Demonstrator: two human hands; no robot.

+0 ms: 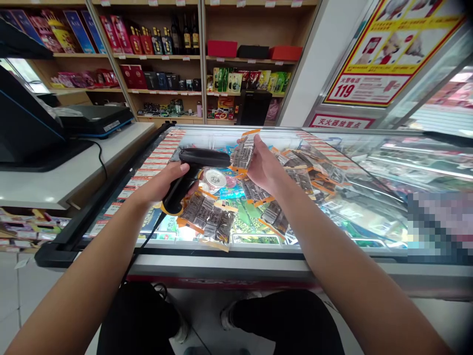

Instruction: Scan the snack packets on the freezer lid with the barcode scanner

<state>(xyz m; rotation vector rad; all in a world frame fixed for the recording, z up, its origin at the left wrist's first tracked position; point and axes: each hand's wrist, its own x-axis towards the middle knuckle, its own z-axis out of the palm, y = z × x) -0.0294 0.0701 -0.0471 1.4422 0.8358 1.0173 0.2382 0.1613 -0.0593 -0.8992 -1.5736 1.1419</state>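
Note:
My left hand (pixel 165 183) is wrapped around the grip of a black barcode scanner (pixel 205 158), whose head points right. In my right hand (pixel 264 165) is a small snack packet (pixel 244 152) with orange edges and a printed side, held upright just in front of the scanner's head. Below both hands, more snack packets (pixel 209 217) of the same kind lie on the glass top of a chest freezer (pixel 258 254). Another pile of packets (pixel 314 170) is to the right of my right hand. A round white lid-like item (pixel 215 179) shows beneath the scanner.
A cable (pixel 150 239) runs from the scanner down over the freezer's front edge. On the left, a counter (pixel 40 190) carries a black scale (pixel 94 120) and a dark screen (pixel 27 113). Shelves (pixel 158 56) with bottles and boxes stand behind. A red-and-yellow poster (pixel 388 54) hangs at right.

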